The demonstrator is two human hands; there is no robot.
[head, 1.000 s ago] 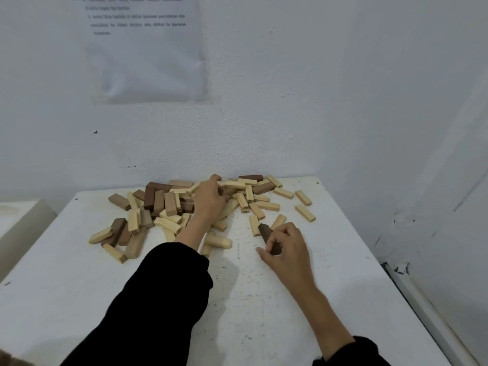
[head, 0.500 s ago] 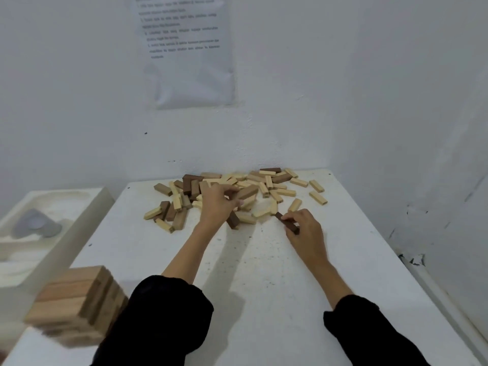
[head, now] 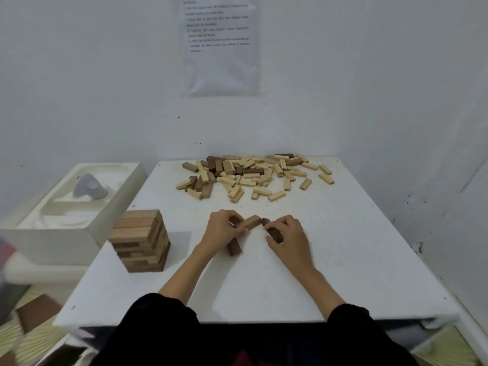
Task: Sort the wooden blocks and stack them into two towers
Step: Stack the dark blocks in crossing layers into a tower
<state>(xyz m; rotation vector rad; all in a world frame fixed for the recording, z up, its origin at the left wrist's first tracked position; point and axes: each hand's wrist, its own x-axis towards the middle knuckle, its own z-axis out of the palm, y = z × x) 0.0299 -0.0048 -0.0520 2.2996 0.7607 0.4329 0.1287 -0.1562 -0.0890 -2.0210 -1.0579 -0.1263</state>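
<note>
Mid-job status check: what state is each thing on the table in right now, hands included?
Left hand: grips a light-brown block.
Right hand: pinches a dark block.
Second dark block: below the left hand; held or resting, cannot tell.
Tower: upright, untouched, by the left edge of the table.
Loose pile: unsorted, light and dark mixed, at the far end.

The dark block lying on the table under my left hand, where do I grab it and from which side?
Pinch the dark block across its long sides near the middle, straight down from above. It lies flat with both sides bare; its far end is under the left hand.
</note>
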